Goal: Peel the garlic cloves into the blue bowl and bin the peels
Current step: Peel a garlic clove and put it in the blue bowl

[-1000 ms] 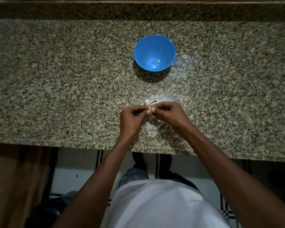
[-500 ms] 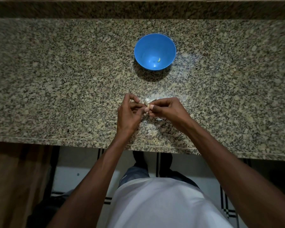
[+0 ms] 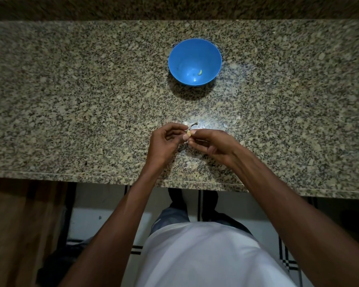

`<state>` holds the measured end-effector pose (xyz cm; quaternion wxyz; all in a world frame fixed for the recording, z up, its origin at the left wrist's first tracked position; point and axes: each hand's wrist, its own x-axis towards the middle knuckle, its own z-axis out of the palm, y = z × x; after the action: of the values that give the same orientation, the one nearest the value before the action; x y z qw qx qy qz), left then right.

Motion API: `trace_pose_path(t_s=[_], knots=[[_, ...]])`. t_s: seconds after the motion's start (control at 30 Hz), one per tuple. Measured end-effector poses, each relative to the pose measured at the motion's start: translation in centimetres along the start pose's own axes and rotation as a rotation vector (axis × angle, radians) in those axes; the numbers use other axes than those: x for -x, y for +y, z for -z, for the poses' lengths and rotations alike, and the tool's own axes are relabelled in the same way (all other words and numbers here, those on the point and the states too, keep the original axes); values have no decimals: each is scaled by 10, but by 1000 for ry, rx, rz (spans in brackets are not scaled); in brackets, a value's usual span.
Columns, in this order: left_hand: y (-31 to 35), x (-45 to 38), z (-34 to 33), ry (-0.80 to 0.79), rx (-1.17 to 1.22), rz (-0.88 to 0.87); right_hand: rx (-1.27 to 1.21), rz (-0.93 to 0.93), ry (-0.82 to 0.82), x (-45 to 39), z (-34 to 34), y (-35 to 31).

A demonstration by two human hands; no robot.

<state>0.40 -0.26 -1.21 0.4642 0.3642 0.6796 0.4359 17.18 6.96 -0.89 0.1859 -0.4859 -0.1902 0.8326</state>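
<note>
Granite counter lay under both hands, which worked close together near its front edge. Half a second before, the left hand had its forefinger lifted clear; it had since curled back in, and the fingertips of the two hands had met again around the garlic clove, so the peeling appeared to be mid-stroke rather than finished. The left hand was curled, its thumb and fingers pinching the clove from one side. The right hand pinched it from the other with thumb and forefinger, the remaining fingers loosely bent beneath. Just beyond the fingertips, a pale garlic remnant with a dry stem rested on the stone; whether it touched the hands could not be told. Farther ahead of the hands, well apart from them, stood the blue bowl, with one small peeled clove already inside. Pale flecks on the stone below the hands may have been peel. No bin was visible.
</note>
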Motion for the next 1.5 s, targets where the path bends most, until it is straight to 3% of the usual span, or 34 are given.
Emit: trace_pose_path(t_s=[0.23, 0.4, 0.53, 0.8, 0.9, 0.97, 1.1, 1.3, 1.5], knots=[[-5, 0, 1, -47, 5, -23, 175, 58, 30, -1, 3, 3], [-11, 0, 1, -60, 26, -19, 42, -18, 69, -3, 1, 9], [-16, 0, 2, -32, 48, -13, 28, 54, 45, -2, 0, 16], [-17, 4, -6, 12, 139, 4, 1048, 504, 262, 3, 7, 19], [-18, 4, -5, 8, 161, 3, 1178, 629, 306, 6, 6, 18], [-19, 5, -4, 4, 180, 3, 1115, 645, 331, 8, 5, 19], [-21, 6, -3, -6, 213, -24, 561, 426, 128, 11, -1, 21], [-20, 9, -3, -17, 205, -15, 419, 387, 77, 10, -2, 21], [-15, 8, -5, 6, 274, 4, -7, 83, 1, 6, -3, 13]])
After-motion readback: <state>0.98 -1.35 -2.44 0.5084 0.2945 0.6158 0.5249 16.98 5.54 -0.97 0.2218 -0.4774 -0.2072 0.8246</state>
